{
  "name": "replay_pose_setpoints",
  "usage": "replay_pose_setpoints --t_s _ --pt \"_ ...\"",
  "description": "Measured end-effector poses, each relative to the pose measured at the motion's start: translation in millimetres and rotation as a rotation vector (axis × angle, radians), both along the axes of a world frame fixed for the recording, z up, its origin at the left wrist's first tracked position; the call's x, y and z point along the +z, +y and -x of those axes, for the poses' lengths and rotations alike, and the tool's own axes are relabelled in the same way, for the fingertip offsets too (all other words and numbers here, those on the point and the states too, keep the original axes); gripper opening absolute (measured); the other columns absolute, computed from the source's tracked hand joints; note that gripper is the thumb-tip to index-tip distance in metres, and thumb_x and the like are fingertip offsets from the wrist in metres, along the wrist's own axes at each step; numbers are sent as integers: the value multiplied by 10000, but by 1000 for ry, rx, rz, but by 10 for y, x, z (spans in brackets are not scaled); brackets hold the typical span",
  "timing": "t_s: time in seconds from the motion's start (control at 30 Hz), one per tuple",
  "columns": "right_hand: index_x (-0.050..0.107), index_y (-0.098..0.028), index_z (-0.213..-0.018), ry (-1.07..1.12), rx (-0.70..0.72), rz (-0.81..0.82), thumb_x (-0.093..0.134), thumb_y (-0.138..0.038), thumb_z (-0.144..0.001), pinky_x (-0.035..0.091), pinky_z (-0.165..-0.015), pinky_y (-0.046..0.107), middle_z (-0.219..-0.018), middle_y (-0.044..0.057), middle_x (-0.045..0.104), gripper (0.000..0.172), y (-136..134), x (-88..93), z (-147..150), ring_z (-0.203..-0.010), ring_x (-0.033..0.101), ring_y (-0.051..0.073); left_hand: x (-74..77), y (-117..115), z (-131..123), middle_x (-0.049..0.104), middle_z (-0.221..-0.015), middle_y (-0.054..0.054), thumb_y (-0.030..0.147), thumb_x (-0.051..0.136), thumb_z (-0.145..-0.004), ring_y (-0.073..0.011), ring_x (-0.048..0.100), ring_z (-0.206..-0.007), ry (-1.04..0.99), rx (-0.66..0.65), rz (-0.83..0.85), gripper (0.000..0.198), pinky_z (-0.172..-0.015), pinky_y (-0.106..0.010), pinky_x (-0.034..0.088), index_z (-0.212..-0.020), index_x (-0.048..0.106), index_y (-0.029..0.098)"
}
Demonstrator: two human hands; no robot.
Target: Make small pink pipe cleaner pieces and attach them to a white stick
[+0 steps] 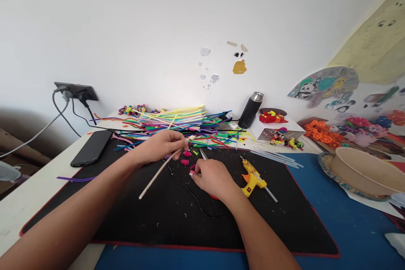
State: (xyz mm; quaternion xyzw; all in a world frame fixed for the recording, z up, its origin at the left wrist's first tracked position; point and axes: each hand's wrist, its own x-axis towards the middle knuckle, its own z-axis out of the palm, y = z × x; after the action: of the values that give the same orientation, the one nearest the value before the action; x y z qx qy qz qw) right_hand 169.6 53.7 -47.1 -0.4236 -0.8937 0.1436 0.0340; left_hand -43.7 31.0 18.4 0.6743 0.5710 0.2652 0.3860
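My left hand [167,145] is closed in a pinch on a cream pipe cleaner [155,177]. One end slants down toward me; a small bent end shows beyond the fingertips. My right hand [213,177] is closed round a small pink-and-red thing with a pale, metallic-looking end [193,173]; most of it is hidden in the fingers. Scissors [203,154] lie partly under this hand, blades pointing away, with a bit of red handle showing below. Between the hands, two small magenta fuzzy pieces [185,162] rest on the black mat [142,223].
A yellow glue gun [253,178] lies right of my right hand, with clear glue sticks [278,158] behind it. Bundled colourful pipe cleaners [177,120] line the wall beside a black flask [251,110]. A phone [91,148] lies left; a beige bowl [370,171] stands right.
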Motion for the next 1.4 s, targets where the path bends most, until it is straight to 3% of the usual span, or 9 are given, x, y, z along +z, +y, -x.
replay_pose_setpoints --t_s 0.2,0.4,0.67,0.87,1.0,1.07,1.17,1.3,1.4 --pt "700 -215 -901 231 -60 58 695 -361 -898 301 -580 285 -726 26 712 146 5 57 11 -667 638 193 -23 5 26 646 -590 13 527 606 -914 -150 535 -567 -43 -10 13 354 -609 -264 403 -837 698 194" --pt "595 -205 -827 662 -72 288 658 -328 -909 326 -525 236 -596 -58 569 160 20 15 23 -535 501 116 -61 21 47 643 -604 6 522 616 -917 -156 570 -592 -126 4 26 351 -592 -254 408 -831 694 191" --pt "545 -213 -885 916 -52 708 675 -418 -899 451 -446 220 -670 -45 597 243 41 -26 53 -514 594 125 -253 85 31 687 -686 -31 539 624 -950 -150 610 -627 -328 -29 61 396 -583 -243 409 -876 750 171" --pt "528 -206 -909 995 -49 913 740 -450 -827 535 -479 253 -748 -9 691 333 28 -35 93 -546 668 147 -254 51 -28 740 -796 -65 528 687 -926 -150 651 -647 -543 -39 129 374 -607 -248 450 -904 772 164" --pt "506 -210 -914 1049 -52 941 739 -400 -826 384 -392 195 -660 -50 654 313 34 -42 102 -416 528 84 -223 38 -74 747 -771 -79 523 739 -891 -151 651 -631 -605 -44 169 377 -605 -248 475 -869 763 147" --pt "495 -210 -895 1109 -48 950 759 -379 -811 313 -383 189 -709 -41 660 324 33 -35 106 -420 457 55 -223 40 -93 723 -696 -67 531 764 -869 -154 649 -618 -615 -42 186 389 -597 -242 480 -831 756 144" --pt "486 -208 -882 1178 -42 996 799 -399 -793 264 -400 194 -767 -30 652 377 28 -16 111 -450 391 37 -247 48 -108 728 -723 -66 512 794 -848 -147 643 -618 -671 -39 197 370 -619 -247 506 -820 762 144" --pt "506 -199 -892 1212 -30 1056 841 -475 -783 206 -421 194 -711 -51 590 448 24 17 101 -467 326 31 -289 59 -108 752 -856 -79 457 783 -872 -121 623 -617 -727 -31 190 318 -643 -250 517 -850 780 140" --pt "514 -199 -898 1216 -22 1088 840 -539 -785 176 -414 195 -647 -73 548 484 30 34 80 -445 319 31 -290 62 -96 744 -829 -78 456 776 -877 -128 621 -610 -729 -12 171 319 -639 -261 514 -832 778 141"
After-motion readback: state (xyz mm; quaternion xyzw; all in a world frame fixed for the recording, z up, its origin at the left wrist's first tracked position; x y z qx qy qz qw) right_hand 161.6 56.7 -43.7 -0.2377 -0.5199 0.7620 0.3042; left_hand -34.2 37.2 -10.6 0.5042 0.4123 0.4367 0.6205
